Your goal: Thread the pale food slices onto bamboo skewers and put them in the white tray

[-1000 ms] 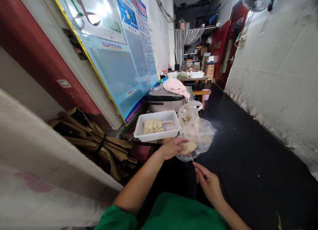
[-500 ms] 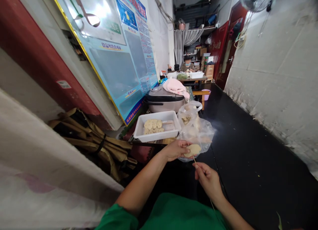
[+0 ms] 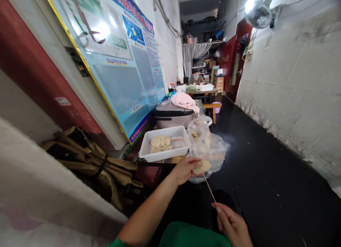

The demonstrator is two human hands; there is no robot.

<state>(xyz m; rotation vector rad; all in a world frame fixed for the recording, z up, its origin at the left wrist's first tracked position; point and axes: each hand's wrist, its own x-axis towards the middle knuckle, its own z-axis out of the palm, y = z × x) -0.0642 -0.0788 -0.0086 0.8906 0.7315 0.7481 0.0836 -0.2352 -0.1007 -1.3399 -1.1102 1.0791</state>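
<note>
My left hand (image 3: pixel 185 171) pinches a thin, pale, flat slice (image 3: pixel 202 167), possibly potato, between thumb and fingers. A thin wooden skewer (image 3: pixel 209 188) runs from the slice down to my right hand (image 3: pixel 231 222), whose thumb and fingers are closed on its lower end. How far the skewer passes into the slice is partly hidden by my left fingers. Just beyond, a white plastic tray (image 3: pixel 165 155) holds several similar slices (image 3: pixel 161 143) and some skewers lying at its right side. Right of the tray, a clear plastic bag (image 3: pixel 217 147) contains more pale pieces.
Behind the tray stands a grey lidded appliance (image 3: pixel 173 115) with a pink cloth (image 3: pixel 184 100) on top. Folded brown fabric (image 3: pixel 98 165) leans at left beside a wall. Farther back, a person (image 3: pixel 196 79) sits at another table. A dark floor (image 3: pixel 255 158) runs along the right.
My right hand has moved down and away from my left along the skewer, so more of the skewer shows between them. The camera view has shifted, and a person's head now shows at the back.
</note>
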